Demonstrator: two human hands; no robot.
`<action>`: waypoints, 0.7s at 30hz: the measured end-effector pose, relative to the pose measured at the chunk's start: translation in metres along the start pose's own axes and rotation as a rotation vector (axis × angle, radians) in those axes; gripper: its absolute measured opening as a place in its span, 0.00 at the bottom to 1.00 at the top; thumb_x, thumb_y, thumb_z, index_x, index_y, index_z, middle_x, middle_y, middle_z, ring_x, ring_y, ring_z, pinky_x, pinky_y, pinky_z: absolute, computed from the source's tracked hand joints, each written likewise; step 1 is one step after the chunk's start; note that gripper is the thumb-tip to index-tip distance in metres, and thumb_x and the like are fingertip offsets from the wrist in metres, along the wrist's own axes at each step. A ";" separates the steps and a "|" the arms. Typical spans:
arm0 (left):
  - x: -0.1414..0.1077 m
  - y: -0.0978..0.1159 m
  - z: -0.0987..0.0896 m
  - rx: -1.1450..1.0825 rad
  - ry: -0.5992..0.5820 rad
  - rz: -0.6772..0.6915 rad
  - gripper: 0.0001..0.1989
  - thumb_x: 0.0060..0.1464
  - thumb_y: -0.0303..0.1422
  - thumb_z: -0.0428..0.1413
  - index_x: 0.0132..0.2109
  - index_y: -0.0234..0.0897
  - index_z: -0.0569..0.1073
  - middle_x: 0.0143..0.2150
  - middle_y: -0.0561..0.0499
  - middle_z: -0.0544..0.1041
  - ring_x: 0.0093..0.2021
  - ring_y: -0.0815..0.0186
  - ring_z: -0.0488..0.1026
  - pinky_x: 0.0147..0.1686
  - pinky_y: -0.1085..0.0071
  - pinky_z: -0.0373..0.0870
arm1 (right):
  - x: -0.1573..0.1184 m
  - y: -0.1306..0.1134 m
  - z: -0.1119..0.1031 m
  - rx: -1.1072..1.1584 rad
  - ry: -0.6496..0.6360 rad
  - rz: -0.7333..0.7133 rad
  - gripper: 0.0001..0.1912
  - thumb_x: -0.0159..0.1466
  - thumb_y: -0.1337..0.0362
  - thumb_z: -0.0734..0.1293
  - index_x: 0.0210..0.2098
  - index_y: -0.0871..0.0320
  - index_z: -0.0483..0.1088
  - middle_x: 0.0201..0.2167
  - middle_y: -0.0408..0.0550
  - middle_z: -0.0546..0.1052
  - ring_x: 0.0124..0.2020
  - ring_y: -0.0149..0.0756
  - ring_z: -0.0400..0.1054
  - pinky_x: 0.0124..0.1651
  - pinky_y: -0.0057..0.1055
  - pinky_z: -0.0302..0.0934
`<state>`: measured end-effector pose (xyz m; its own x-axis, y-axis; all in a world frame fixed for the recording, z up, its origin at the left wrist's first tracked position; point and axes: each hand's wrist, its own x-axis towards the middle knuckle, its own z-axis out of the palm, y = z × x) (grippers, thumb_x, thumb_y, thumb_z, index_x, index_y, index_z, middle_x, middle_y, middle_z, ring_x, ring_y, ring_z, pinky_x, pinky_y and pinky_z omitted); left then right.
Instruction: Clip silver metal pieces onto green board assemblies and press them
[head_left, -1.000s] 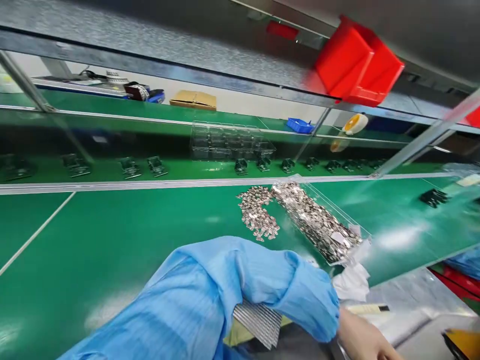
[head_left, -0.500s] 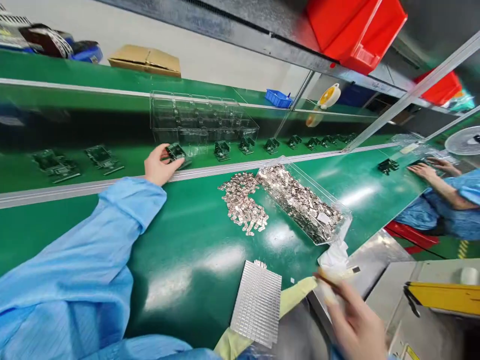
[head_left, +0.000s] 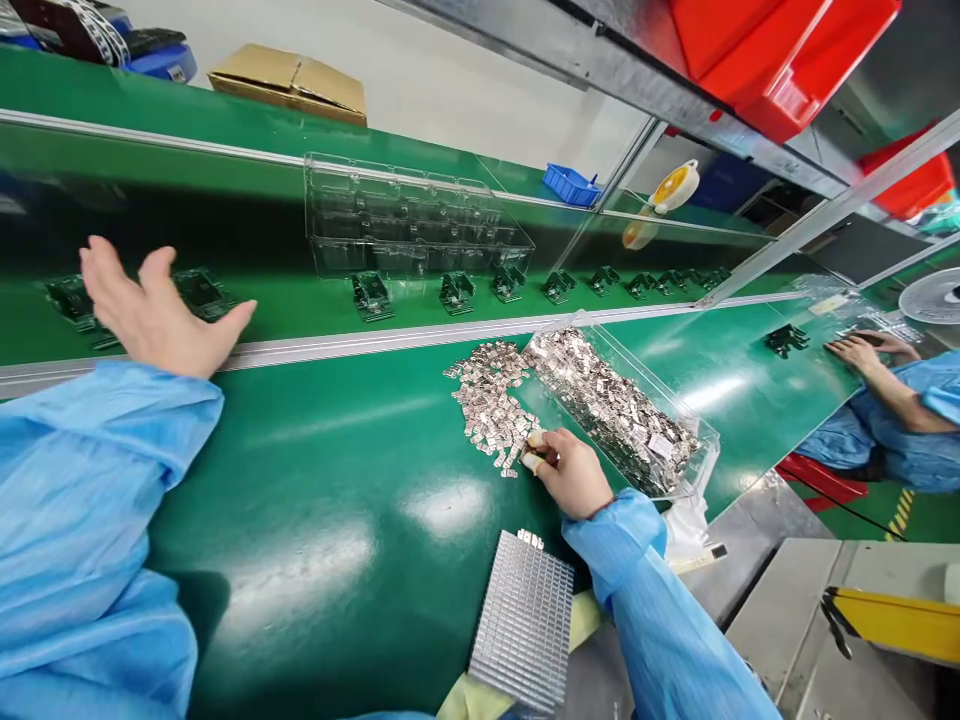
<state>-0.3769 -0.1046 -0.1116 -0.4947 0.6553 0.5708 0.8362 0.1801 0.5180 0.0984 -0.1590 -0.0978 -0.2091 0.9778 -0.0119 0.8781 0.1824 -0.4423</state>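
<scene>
My left hand is open, fingers spread, over green circuit-board assemblies at the far left of the belt. One assembly shows behind its fingers, another beside it. My right hand pinches at the lower right edge of a loose pile of small metal pieces. Pale coverings sit on its fingertips; what lies between them is too small to make out. Just right of the pile, a clear plastic box holds many more such pieces. Nearer me lies a ridged silver block.
More board assemblies line the belt up to the right. A clear compartment tray stands behind them. Red bins hang overhead. At the far right, a co-worker's hands are at the bench beside a dark assembly.
My left hand has let go of a circuit-board assembly, which now stands on the belt, and moved left. My right hand has come from the lower right to the metal pile.
</scene>
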 end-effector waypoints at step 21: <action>0.034 -0.032 0.040 0.029 -0.091 0.118 0.26 0.59 0.45 0.56 0.52 0.23 0.74 0.62 0.37 0.64 0.65 0.43 0.55 0.62 0.43 0.53 | 0.003 0.001 0.005 -0.163 0.037 0.256 0.05 0.58 0.65 0.69 0.25 0.56 0.71 0.27 0.47 0.75 0.26 0.36 0.66 0.30 0.30 0.53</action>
<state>-0.4112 -0.0587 -0.1346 -0.3703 0.7368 0.5657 0.8943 0.1181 0.4316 0.0962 -0.1568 -0.1027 0.0413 0.9967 -0.0702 0.9583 -0.0594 -0.2794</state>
